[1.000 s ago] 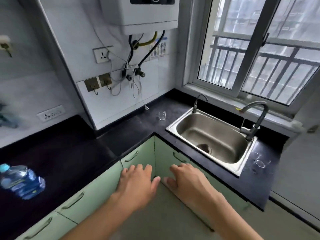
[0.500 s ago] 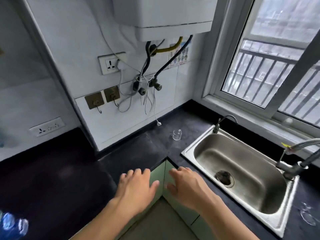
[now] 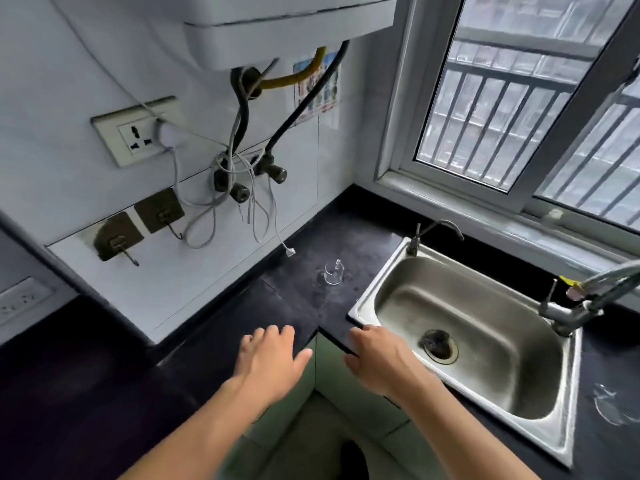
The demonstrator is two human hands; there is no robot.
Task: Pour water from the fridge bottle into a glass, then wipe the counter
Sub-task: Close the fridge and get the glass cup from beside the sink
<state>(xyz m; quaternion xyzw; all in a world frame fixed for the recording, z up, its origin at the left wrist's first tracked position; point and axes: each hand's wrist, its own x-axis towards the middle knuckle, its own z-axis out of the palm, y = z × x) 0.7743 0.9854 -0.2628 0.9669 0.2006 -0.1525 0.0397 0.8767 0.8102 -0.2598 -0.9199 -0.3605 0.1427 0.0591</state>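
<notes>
Holding the left hand (image 3: 268, 362) and right hand (image 3: 379, 362) flat and loose over the front edge of the black counter (image 3: 304, 296), right at its inside corner, gripping nothing, with bare dark top running off to the left. Counting two clear glasses, two taps and one sink (image 3: 363, 308). Spotting the near glass (image 3: 333, 271) sitting upright beyond both hands, just left of the sink rim, and the other glass (image 3: 613, 403) sitting well apart, past the sink's right side.

The visible body consists of two forearms (image 3: 197, 427), bare to the edge of view, each ending in a bare hand: left grip (image 3: 268, 362), right grip (image 3: 377, 363).
</notes>
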